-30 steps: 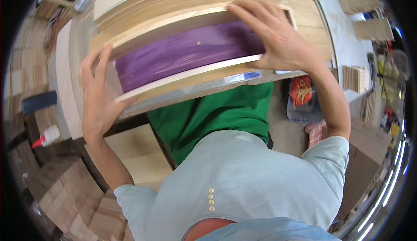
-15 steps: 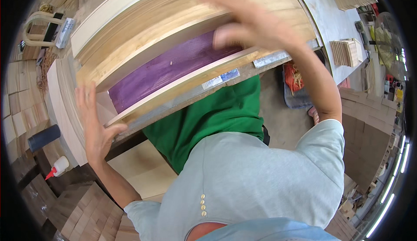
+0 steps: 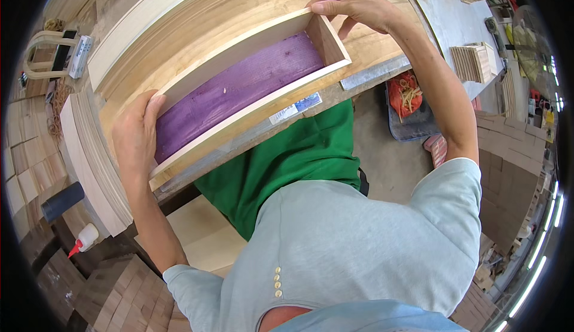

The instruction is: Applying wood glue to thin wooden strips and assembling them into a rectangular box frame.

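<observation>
A long, shallow wooden frame (image 3: 327, 42) of thin pale boards lies slanted on the workbench, its right end farther off. Inside its walls shows a purple surface (image 3: 239, 90) with a small pale speck; I cannot tell whether it is fixed to the frame. My left hand (image 3: 134, 134) is closed around the frame's left end, thumb over the far rim, and hides that end wall. At the far right corner, my right hand (image 3: 362, 9) pinches the rim with thumb and forefinger, the other fingers curled outside.
Stacked pale boards (image 3: 167, 30) lie beyond the frame; more boards (image 3: 89, 158) stand at the left. A white glue bottle (image 3: 88, 236) with red tip and a dark cylinder (image 3: 63, 201) are lower left. A dark bin (image 3: 412, 125) with a red bag stands right of the bench.
My right hand, blurred in motion before, now grips the far right corner. My left hand has gone from spread fingers to a grip on the left end. The right end wall is now uncovered.
</observation>
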The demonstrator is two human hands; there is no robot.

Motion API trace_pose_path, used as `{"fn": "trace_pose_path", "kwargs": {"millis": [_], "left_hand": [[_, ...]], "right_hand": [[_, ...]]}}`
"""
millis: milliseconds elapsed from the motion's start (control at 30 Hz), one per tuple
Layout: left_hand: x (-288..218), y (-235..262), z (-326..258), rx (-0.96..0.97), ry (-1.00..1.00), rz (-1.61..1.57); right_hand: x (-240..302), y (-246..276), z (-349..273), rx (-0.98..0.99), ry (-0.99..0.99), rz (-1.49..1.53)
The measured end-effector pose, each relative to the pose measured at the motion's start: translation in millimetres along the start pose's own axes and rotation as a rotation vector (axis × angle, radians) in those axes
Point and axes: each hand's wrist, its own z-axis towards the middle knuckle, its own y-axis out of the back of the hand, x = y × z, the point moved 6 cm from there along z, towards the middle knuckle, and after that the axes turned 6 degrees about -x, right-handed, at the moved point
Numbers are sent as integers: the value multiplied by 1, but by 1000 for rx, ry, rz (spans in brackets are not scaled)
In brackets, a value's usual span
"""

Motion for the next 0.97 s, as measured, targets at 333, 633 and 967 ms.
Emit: {"fn": "trace_pose_path", "kwargs": {"millis": [333,633,967], "left_hand": [[-41,-4,-10,-305,-327,76],[-181,-54,-6,-326,-641,-253],[-196,-121,64,219,-610,-116]], "right_hand": [[-4,3,10,170,-10,16],[2,13,-14,-61,55,-73],[8,-20,-28,-297,214,-304]]}}
